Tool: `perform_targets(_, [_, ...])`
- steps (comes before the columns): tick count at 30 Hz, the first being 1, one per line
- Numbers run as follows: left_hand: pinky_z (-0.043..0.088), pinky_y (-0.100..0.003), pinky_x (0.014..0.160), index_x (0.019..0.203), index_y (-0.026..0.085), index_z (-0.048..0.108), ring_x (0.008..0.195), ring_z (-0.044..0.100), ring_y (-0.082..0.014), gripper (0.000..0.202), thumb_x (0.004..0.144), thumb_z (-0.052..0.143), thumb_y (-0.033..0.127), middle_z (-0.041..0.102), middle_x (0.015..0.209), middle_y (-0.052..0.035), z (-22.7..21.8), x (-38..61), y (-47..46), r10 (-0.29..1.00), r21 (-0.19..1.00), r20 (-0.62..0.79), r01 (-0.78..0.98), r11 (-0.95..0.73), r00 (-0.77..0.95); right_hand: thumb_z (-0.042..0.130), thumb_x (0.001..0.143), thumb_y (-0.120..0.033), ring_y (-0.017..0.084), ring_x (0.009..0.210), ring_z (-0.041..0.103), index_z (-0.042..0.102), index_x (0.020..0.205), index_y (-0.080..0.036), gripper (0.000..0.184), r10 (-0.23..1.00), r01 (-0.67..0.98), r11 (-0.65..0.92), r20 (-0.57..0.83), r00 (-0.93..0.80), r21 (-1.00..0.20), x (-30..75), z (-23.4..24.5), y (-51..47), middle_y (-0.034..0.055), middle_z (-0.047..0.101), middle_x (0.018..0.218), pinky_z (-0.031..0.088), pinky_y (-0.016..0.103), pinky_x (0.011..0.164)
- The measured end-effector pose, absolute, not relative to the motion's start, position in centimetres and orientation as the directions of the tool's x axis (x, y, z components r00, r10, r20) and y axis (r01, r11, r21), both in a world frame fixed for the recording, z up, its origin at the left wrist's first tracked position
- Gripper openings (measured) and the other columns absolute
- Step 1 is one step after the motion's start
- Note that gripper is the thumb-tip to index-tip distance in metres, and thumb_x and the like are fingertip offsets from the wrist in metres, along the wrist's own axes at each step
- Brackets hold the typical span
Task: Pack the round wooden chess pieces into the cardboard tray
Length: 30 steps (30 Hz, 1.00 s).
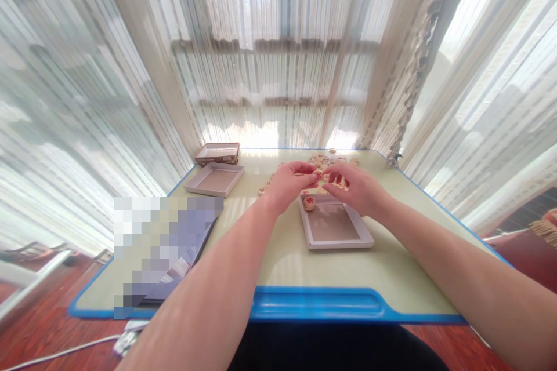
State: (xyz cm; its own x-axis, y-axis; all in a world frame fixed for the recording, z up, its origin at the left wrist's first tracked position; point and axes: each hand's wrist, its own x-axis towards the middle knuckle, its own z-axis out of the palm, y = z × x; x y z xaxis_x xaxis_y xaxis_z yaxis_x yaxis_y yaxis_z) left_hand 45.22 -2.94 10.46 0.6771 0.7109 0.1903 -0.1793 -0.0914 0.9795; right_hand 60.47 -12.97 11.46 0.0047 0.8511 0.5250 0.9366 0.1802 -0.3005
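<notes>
Between the thumb and fingers of my left hand point(290, 181) is a round Chinese chess piece point(318, 175) with a red character. Close beside it on the right, my right hand point(350, 185) has its thumb and fingers apart, with nothing visible in them. Below both hands lies a shallow white box tray point(337, 223) with a brown-grey bottom. One chess piece point(308, 203) with a red character rests in its far left corner. Behind the hands, many loose chess pieces point(319, 160) are spread over the table, partly hidden by my fingers.
A second shallow tray point(217, 179) sits at the table's left, with a stacked box point(217, 152) behind it. A dark flat object, partly pixelated point(183, 249), lies at the near left. The pale green table point(278, 261) has a raised blue edge point(317, 304). Curtains hang behind it.
</notes>
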Motion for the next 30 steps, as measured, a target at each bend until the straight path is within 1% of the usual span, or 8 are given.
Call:
perform_targets(4, [0.051, -0.035, 0.077, 0.088, 0.012, 0.061, 0.074, 0.064, -0.015, 0.034, 0.061, 0.074, 0.029, 0.063, 0.091, -0.0061, 10.7, 45.1, -3.0, 0.702, 0.977, 0.182, -0.209, -0.048, 0.689, 0.053, 0.079, -0.039, 0.017, 0.072, 0.054, 0.058, 0.097, -0.023, 0.025, 0.844, 0.939, 0.172, 0.536, 0.016, -0.299, 60.4, 11.5, -13.0, 0.0027, 0.062, 0.08, 0.042, 0.029, 0.065])
perform_targets(9, [0.051, -0.034, 0.077, 0.085, 0.011, 0.064, 0.074, 0.063, -0.0147, 0.03, 0.063, 0.072, 0.029, 0.065, 0.083, -0.0069, 11.0, 45.0, -3.3, 0.636, 0.987, 0.136, -0.159, -0.02, 0.759, 0.053, 0.08, -0.035, 0.018, 0.078, 0.055, 0.06, 0.093, -0.022, 0.019, 0.818, 0.925, 0.226, 0.575, -0.01, -0.305, 60.1, 11.4, -13.0, 0.0039, 0.062, 0.086, 0.043, 0.03, 0.067])
perform_targets(12, [0.052, -0.033, 0.072, 0.082, 0.012, 0.065, 0.076, 0.062, -0.016, 0.029, 0.062, 0.073, 0.031, 0.065, 0.082, -0.0069, 11.1, 44.9, -3.3, 0.656, 0.989, 0.14, -0.138, -0.054, 0.742, 0.052, 0.082, -0.032, 0.018, 0.082, 0.055, 0.059, 0.096, -0.023, 0.019, 0.798, 0.909, 0.279, 0.601, -0.04, -0.311, 60.1, 11.1, -12.9, 0.0048, 0.062, 0.094, 0.045, 0.031, 0.069])
perform_targets(15, [0.053, -0.032, 0.064, 0.083, 0.013, 0.064, 0.071, 0.063, -0.0167, 0.032, 0.062, 0.072, 0.036, 0.064, 0.081, -0.0068, 11.2, 44.7, -3.2, 0.661, 0.995, 0.103, -0.077, -0.068, 0.743, 0.05, 0.083, -0.031, 0.019, 0.085, 0.055, 0.06, 0.099, -0.023, 0.02, 0.798, 0.904, 0.297, 0.6, -0.059, -0.307, 60.2, 11.1, -12.8, 0.0047, 0.063, 0.096, 0.046, 0.032, 0.071])
perform_targets(19, [0.052, -0.03, 0.057, 0.088, 0.013, 0.062, 0.064, 0.063, -0.0159, 0.038, 0.063, 0.07, 0.04, 0.065, 0.081, -0.0076, 11.2, 44.6, -3.2, 0.653, 0.998, 0.042, -0.006, -0.057, 0.756, 0.048, 0.085, -0.029, 0.019, 0.086, 0.056, 0.061, 0.1, -0.023, 0.021, 0.787, 0.909, 0.307, 0.612, -0.076, -0.281, 60.3, 11.2, -12.8, 0.0048, 0.064, 0.094, 0.047, 0.032, 0.074])
perform_targets(23, [0.053, -0.03, 0.059, 0.097, 0.015, 0.06, 0.068, 0.064, -0.0166, 0.044, 0.063, 0.07, 0.041, 0.066, 0.085, -0.0077, 11.2, 44.5, -3.2, 0.661, 0.998, 0.028, 0.012, -0.056, 0.75, 0.049, 0.084, -0.028, 0.019, 0.087, 0.057, 0.063, 0.1, -0.022, 0.022, 0.767, 0.911, 0.327, 0.634, -0.101, -0.251, 60.3, 11.2, -12.7, 0.0048, 0.064, 0.094, 0.046, 0.032, 0.077])
perform_targets(27, [0.051, -0.027, 0.057, 0.089, 0.015, 0.064, 0.068, 0.064, -0.0157, 0.036, 0.067, 0.067, 0.043, 0.067, 0.086, -0.0077, 11.5, 44.6, -3.4, 0.615, 0.993, 0.04, 0.038, -0.113, 0.787, 0.056, 0.079, -0.032, 0.019, 0.087, 0.057, 0.064, 0.098, -0.02, 0.024, 0.77, 0.93, 0.288, 0.633, -0.085, -0.227, 60.2, 11.1, -12.7, 0.005, 0.065, 0.091, 0.045, 0.033, 0.079])
perform_targets(30, [0.049, -0.025, 0.055, 0.091, 0.015, 0.064, 0.066, 0.064, -0.0147, 0.035, 0.072, 0.061, 0.044, 0.067, 0.089, -0.0077, 11.7, 44.5, -3.5, 0.595, 0.982, 0.062, 0.057, -0.179, 0.801, 0.055, 0.079, -0.034, 0.019, 0.083, 0.058, 0.064, 0.096, -0.021, 0.023, 0.789, 0.945, 0.232, 0.613, -0.043, -0.231, 60.2, 11.2, -12.7, 0.0044, 0.066, 0.088, 0.045, 0.032, 0.076])
